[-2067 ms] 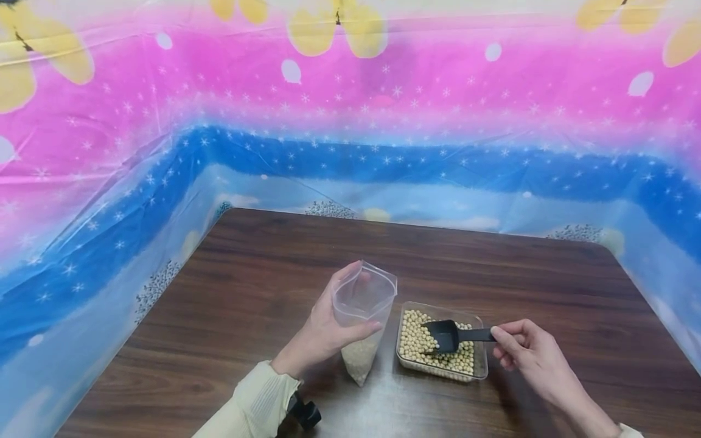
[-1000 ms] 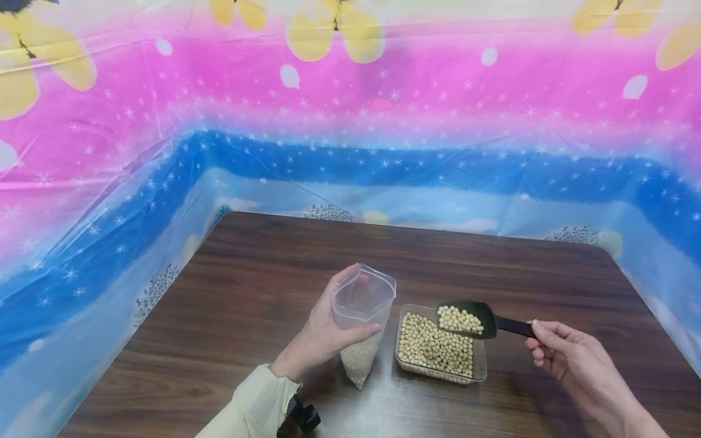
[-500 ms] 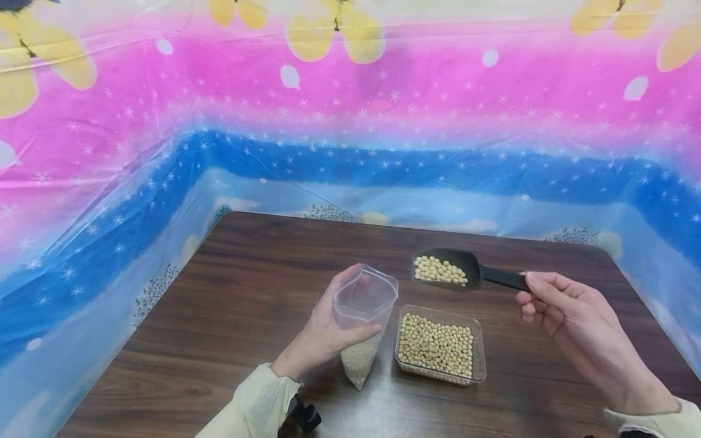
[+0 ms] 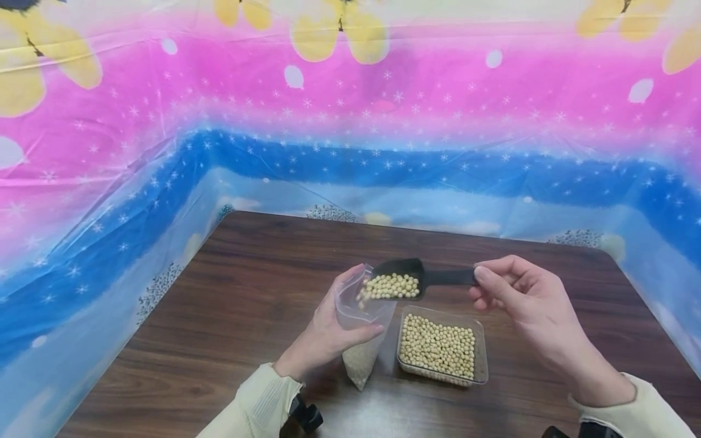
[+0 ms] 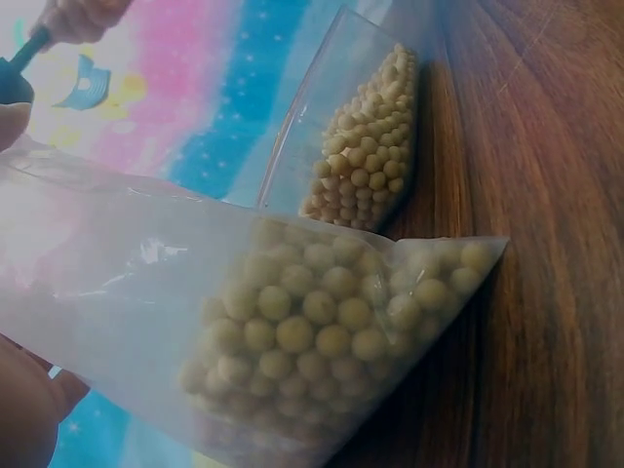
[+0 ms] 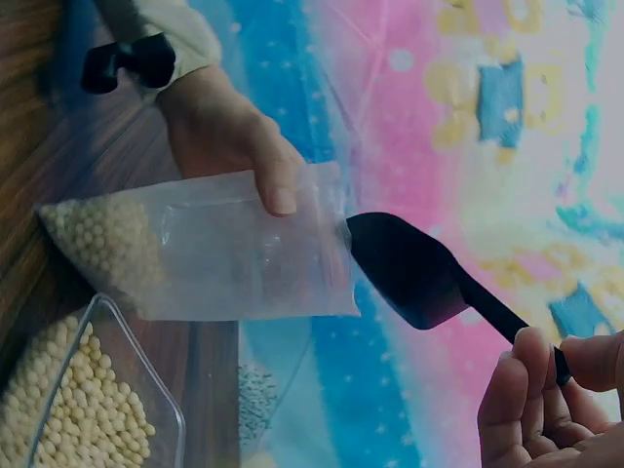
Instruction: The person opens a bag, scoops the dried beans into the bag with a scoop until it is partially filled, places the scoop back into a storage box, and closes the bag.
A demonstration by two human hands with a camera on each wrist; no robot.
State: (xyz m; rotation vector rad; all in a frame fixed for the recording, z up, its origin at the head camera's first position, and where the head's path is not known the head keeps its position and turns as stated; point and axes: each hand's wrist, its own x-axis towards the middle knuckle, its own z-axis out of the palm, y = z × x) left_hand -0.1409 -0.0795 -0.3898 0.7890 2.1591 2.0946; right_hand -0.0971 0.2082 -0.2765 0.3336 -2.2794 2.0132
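My left hand (image 4: pixel 323 331) grips a clear zip bag (image 4: pixel 378 331) near its top, thumb in front, mouth held wide. Soybeans fill the bag's lower part (image 5: pixel 312 331), and its pointed bottom meets the table. My right hand (image 4: pixel 528 301) pinches the end of a black scoop's handle (image 4: pixel 450 278). The scoop (image 6: pixel 409 273) is tilted, its lip at the bag's mouth. Soybeans (image 4: pixel 393 286) lie in the scoop, and a few spill off its lip into the bag. Just right of the bag stands a clear plastic box (image 4: pixel 481 353) of soybeans, below the scoop.
Everything stands on a dark wood-grain table (image 4: pixel 263 261). A pink and blue patterned cloth (image 4: pixel 438 121) hangs round its back and sides. Black straps with clips (image 4: pixel 305 415) sit at both wrists.
The scoop came up out of the box loaded with soybeans, rose, then moved left to the bag's mouth and tipped. The left hand and the bag have stayed put.
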